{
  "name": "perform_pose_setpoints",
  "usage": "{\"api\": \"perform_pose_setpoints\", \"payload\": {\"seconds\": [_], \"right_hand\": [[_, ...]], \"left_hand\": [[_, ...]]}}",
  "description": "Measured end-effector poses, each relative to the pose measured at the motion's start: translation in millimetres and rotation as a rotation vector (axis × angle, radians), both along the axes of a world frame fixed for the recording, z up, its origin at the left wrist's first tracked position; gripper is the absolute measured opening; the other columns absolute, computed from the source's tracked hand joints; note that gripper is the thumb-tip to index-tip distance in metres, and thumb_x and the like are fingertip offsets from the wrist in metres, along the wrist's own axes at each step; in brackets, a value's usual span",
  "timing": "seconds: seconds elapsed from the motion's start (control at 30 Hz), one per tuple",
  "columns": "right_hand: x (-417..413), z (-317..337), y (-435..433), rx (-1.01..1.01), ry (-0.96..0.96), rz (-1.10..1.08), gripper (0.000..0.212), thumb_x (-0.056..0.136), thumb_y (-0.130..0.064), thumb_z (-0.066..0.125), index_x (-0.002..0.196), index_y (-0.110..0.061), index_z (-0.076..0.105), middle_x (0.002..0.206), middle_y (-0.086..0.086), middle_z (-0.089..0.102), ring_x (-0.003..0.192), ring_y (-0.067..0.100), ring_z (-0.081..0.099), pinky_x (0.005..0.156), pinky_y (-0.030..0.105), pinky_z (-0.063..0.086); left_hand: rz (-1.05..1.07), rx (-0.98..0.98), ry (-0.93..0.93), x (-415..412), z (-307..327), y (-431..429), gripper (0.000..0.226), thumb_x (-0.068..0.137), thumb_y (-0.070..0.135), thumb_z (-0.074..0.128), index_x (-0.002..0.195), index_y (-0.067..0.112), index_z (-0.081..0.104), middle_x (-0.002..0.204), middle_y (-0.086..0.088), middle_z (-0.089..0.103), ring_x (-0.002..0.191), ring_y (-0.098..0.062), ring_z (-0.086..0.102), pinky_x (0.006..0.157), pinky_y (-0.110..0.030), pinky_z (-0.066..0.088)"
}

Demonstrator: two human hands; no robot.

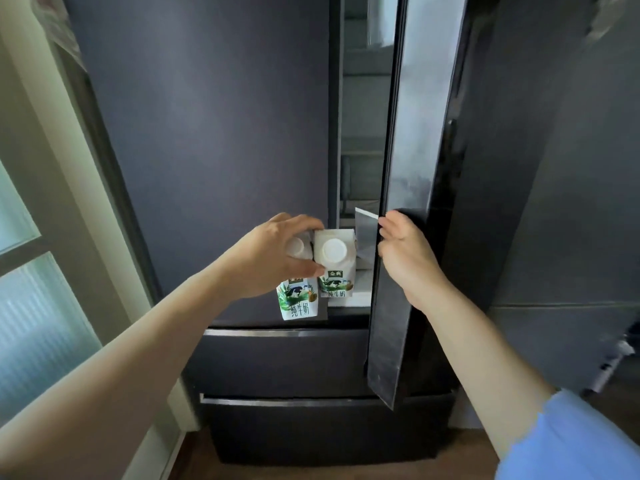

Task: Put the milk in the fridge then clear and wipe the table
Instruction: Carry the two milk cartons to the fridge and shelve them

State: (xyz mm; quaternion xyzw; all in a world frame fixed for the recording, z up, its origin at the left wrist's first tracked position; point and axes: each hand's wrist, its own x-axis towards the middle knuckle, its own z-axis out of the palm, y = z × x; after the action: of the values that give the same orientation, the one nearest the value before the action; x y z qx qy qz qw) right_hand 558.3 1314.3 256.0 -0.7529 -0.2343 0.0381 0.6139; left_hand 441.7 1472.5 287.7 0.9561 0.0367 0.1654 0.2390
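bare forearms (138,327) reach ahead, left grip (277,254) clasping two milk cartons (334,252) by their tops just outside the fridge (207,133), right grip (403,252) hooked on its part-open door (398,140): milk not yet inside, clearing and wiping seemingly all still to do.

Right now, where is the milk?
In the head view, two milk cartons sit side by side in the left hand, before the fridge opening, left of the door the right hand grips.

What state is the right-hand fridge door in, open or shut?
Open, partway. The right door stands swung out from the left door, the right hand holds its edge, and shelves show through the gap.
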Motion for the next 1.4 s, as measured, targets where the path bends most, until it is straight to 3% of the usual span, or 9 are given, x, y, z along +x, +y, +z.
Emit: {"api": "perform_pose_setpoints", "payload": {"seconds": [0.17, 0.27, 0.33, 0.5, 0.67, 0.87, 1.07, 1.2, 1.4], "right_hand": [[-17.7, -2.9, -37.1, -0.086, -0.153, -0.114, 0.057, 0.090, 0.004, 0.041, 0.143, -0.015, 0.034, 0.146, 0.003, 0.043, 0.128, 0.014, 0.044, 0.097, 0.022, 0.035], [-25.3, 4.1, -53.2, -0.517, -0.652, -0.237, 0.045, 0.089, -0.003, 0.047, 0.133, -0.014, 0.051, 0.136, 0.002, 0.053, 0.127, 0.020, 0.043, 0.100, 0.027, 0.030], [-22.8, 9.3, -62.0, -0.895, -0.954, -0.273, 0.040, 0.087, -0.007, 0.047, 0.126, -0.012, 0.057, 0.134, 0.001, 0.054, 0.139, 0.024, 0.028, 0.115, 0.041, 0.009], [-40.6, 15.2, -89.3, -1.434, -0.856, -0.425, 0.041, 0.086, -0.007, 0.039, 0.124, -0.008, 0.055, 0.134, 0.005, 0.046, 0.148, 0.023, 0.002, 0.113, 0.053, -0.014], [-53.1, 20.3, -89.7, -1.109, -0.791, -0.514, 0.042, 0.088, -0.012, 0.047, 0.130, -0.014, 0.048, 0.126, 0.003, 0.052, 0.131, 0.022, 0.034, 0.117, 0.047, -0.003], [-37.1, 39.0, -72.9, -0.434, -0.432, -0.046, 0.061, 0.086, -0.018, 0.061, 0.141, -0.024, 0.035, 0.135, -0.005, 0.049, 0.124, 0.012, 0.045, 0.102, 0.027, 0.036], [50.4, 50.3, -46.1, -0.232, -0.382, -0.050, 0.059, 0.073, -0.029, 0.075, 0.124, -0.037, 0.046, 0.122, -0.008, 0.059, 0.111, 0.013, 0.058, 0.100, 0.045, 0.046], [128.8, 74.5, -29.0, -0.115, -0.379, -0.069, 0.052, 0.077, -0.021, 0.074, 0.119, -0.030, 0.046, 0.119, -0.005, 0.060, 0.110, 0.016, 0.059, 0.101, 0.044, 0.045], [255.0, 118.6, -6.6, -0.051, -0.402, -0.084, 0.047, 0.079, -0.014, 0.073, 0.117, -0.020, 0.046, 0.111, -0.006, 0.059, 0.107, 0.018, 0.059, 0.099, 0.040, 0.046]], "left_hand": [[-0.071, 0.020, 0.018, 4.2, 0.7, -16.7, 0.057, 0.073, 0.037, 0.074, 0.125, 0.035, 0.049, 0.116, 0.007, 0.049, 0.099, -0.016, 0.051, 0.083, -0.024, 0.037], [-0.105, 0.005, 0.016, 8.9, 3.0, -23.8, 0.060, 0.073, 0.037, 0.075, 0.126, 0.036, 0.049, 0.121, 0.007, 0.051, 0.106, -0.015, 0.052, 0.084, -0.023, 0.036], [-0.126, -0.004, 0.015, 12.7, 5.8, -28.6, 0.060, 0.073, 0.038, 0.075, 0.127, 0.037, 0.048, 0.123, 0.007, 0.050, 0.107, -0.013, 0.051, 0.084, -0.022, 0.036], [-0.206, -0.027, -0.016, 20.7, 11.5, -39.5, 0.061, 0.074, 0.040, 0.074, 0.128, 0.039, 0.046, 0.118, 0.017, 0.046, 0.105, -0.007, 0.048, 0.077, -0.015, 0.036], [-0.272, -0.039, -0.020, 33.3, 11.0, -50.0, 0.062, 0.074, 0.040, 0.074, 0.129, 0.040, 0.046, 0.124, 0.016, 0.046, 0.110, -0.007, 0.046, 0.089, -0.021, 0.034], [-0.286, -0.058, -0.058, 57.8, 21.3, -37.6, 0.061, 0.074, 0.036, 0.075, 0.128, 0.037, 0.048, 0.117, 0.008, 0.051, 0.104, -0.012, 0.052, 0.084, -0.020, 0.038], [-0.279, -0.097, -0.117, 123.0, 42.1, -24.6, 0.059, 0.072, 0.030, 0.078, 0.122, 0.034, 0.049, 0.112, 0.006, 0.051, 0.095, -0.012, 0.055, 0.076, -0.015, 0.042], [-0.186, -0.005, -0.156, 186.4, 70.0, -14.0, 0.061, 0.070, 0.022, 0.079, 0.121, 0.018, 0.046, 0.109, 0.002, 0.054, 0.089, -0.016, 0.054, 0.069, -0.020, 0.044], [-0.094, 0.128, -0.201, 301.5, 113.5, -2.0, 0.062, 0.072, 0.021, 0.077, 0.127, 0.018, 0.049, 0.119, -0.001, 0.056, 0.096, -0.016, 0.050, 0.081, -0.025, 0.041]]}}
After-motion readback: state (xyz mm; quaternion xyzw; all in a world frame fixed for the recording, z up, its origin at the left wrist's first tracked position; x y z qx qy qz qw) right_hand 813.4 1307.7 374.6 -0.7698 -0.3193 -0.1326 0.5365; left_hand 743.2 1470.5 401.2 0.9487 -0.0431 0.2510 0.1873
